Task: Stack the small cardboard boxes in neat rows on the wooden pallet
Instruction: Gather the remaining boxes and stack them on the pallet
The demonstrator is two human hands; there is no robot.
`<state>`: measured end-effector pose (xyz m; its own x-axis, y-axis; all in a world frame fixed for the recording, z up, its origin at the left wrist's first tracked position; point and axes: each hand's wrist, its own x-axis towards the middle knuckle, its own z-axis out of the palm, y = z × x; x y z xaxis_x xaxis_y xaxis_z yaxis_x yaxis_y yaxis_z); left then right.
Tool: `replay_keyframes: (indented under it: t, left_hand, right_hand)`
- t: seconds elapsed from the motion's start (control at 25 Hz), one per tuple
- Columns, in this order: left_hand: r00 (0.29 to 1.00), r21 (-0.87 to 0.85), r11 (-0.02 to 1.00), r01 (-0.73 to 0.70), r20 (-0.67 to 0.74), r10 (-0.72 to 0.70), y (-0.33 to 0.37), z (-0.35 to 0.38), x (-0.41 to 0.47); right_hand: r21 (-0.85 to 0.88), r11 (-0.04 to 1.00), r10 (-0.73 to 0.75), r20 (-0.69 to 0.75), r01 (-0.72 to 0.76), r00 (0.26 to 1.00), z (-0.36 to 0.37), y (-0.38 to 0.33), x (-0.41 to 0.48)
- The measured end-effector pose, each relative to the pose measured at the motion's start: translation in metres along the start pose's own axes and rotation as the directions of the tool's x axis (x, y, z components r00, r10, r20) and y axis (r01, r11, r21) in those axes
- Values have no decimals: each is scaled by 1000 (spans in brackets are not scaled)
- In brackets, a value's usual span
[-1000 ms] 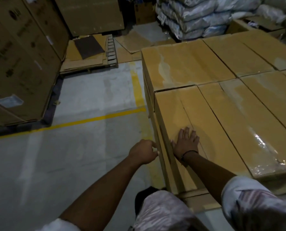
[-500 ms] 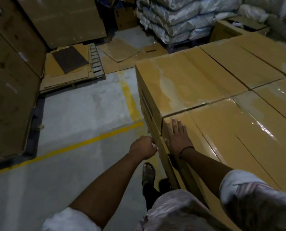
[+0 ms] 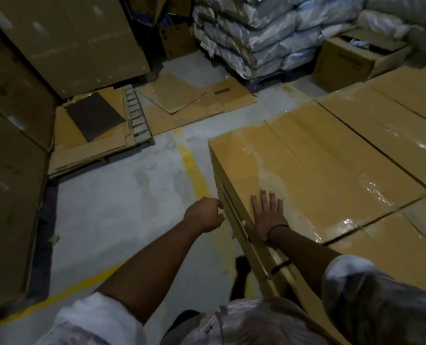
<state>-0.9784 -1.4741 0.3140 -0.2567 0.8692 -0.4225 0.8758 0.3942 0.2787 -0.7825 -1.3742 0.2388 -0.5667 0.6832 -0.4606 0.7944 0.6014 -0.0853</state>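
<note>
Flat cardboard boxes, taped and glossy on top, lie in rows at the right. The nearest far one, the corner box [image 3: 306, 175], forms the stack's left corner. My right hand [image 3: 266, 215] lies flat with straight fingers on that box's top near its left edge. My left hand [image 3: 204, 215] is curled against the side of the stack just below the top edge; whether it grips anything there is hidden. More boxes [image 3: 393, 125] continue the rows to the right. The pallet under the stack is out of sight.
Tall cartons [image 3: 13, 170] stand at the left. Flattened cardboard sheets [image 3: 92, 135] lie on the floor ahead. Stacked plastic-wrapped sacks [image 3: 261, 38] and an open carton [image 3: 348, 63] are at the back. Yellow floor lines [image 3: 192, 165] cross the grey concrete.
I have moved forward along the stack. My right hand slid from the nearer box onto the corner box, still flat. My left hand stayed curled at the stack's side.
</note>
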Motion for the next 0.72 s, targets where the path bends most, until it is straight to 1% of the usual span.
replay_keyframes:
  t: [0.16, 0.28, 0.32, 0.4, 0.44, 0.52, 0.6, 0.68, 0.72]
  left_hand:
    - [993, 72, 990, -118, -1, 118, -22, -31, 87]
    - [979, 177, 964, -199, -14, 204, -38, -50, 149]
    - [966, 202, 946, -252, -10, 259, -46, -60, 172]
    - [922, 244, 892, -380, 20, 388, -64, -86, 220]
    - [903, 251, 870, -425, 53, 426, -75, -100, 243]
    - [877, 245, 842, -480, 110, 468, -95, -131, 288]
    - [828, 180, 810, -558, 182, 530, -108, -157, 327]
    - [768, 143, 765, -628, 272, 580, -114, -179, 358]
    - [747, 131, 750, -649, 295, 595, -117, -188, 375]
  right_hand:
    - [77, 995, 63, -24, -61, 998, -29, -16, 71]
    - [128, 989, 85, -46, -79, 995, -54, -20, 126]
    - [131, 987, 102, -64, -93, 993, -64, -24, 149]
    - [167, 975, 167, -105, -148, 980, -86, -33, 195]
    - [202, 961, 217, -113, -191, 970, -96, -40, 216]
    - [275, 913, 344, -116, -303, 932, -119, -54, 259]
    - [356, 842, 465, -100, -405, 880, -137, -66, 295]
    - [374, 799, 542, -108, -471, 833, -151, -73, 328]
    - [386, 781, 561, -88, -491, 823, -158, -74, 344]
